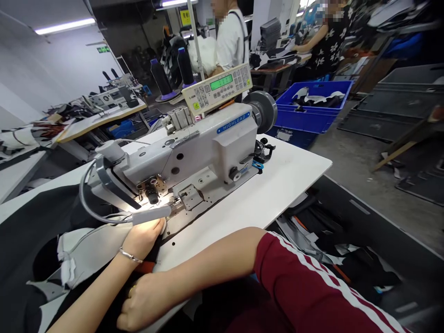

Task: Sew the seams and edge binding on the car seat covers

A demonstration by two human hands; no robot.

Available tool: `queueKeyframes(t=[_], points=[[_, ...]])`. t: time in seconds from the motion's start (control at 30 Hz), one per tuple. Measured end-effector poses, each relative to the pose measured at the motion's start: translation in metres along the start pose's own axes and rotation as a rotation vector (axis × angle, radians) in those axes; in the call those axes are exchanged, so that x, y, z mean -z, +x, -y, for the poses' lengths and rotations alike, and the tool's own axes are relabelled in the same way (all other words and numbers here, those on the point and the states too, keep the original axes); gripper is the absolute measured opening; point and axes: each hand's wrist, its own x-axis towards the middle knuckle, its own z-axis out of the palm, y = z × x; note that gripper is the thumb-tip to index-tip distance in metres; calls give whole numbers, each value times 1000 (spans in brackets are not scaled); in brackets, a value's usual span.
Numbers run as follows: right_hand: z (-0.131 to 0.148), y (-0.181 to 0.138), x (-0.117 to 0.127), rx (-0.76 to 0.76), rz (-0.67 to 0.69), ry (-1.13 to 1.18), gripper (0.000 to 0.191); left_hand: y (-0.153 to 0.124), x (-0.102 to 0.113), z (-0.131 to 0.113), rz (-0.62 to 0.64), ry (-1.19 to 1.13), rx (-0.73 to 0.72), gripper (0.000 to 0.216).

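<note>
My left hand point(144, 238), with a silver bracelet at the wrist, is beside the needle area of a grey sewing machine point(194, 155). Its fingers are bent over the edge of black fabric point(52, 212) with pale backing pieces point(93, 249); a grey lamp head point(151, 215) hides part of them. Closer to me, my right hand point(145, 298) is closed in a fist on the dark fabric, a ring on one finger. What lies inside that fist is mostly hidden. An orange strip point(145, 267) shows between the hands.
The white table point(294, 162) carries the machine and its control panel point(218, 88). Below its right edge a dark bin point(347, 259) holds fabric pieces. Blue crates point(308, 115) stand behind. Two people work farther back, one in white point(232, 39), one in black patterned clothing point(335, 44).
</note>
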Motion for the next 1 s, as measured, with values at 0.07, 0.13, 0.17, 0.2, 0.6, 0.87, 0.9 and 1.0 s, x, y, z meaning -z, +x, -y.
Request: queueKeyframes(t=[0.07, 0.13, 0.17, 0.2, 0.6, 0.87, 0.9, 1.0], points=[[0, 0, 2, -10, 25, -8, 21, -2, -3, 2, 17, 5, -4, 30], [-1, -1, 2, -20, 45, -17, 17, -2, -2, 1, 81, -7, 39, 33], [-2, -2, 1, -27, 48, -20, 15, 1, 0, 0, 141, -18, 85, 35], [-4, -2, 0, -25, 40, -20, 15, 5, 4, -2, 228, -32, 146, 38], [-10, -5, -8, 10, 4, -48, 26, 36, 39, -18, 627, -11, 242, 30], [-6, -13, 21, -8, 177, 18, 22, 17, 21, -21, 395, 107, 163, 26], [-6, -16, 25, -20, 196, 23, 21, 19, 20, -21, 408, 101, 181, 28], [-9, -30, 36, -45, 232, 22, 21, 26, 23, -23, 496, 64, 281, 34]])
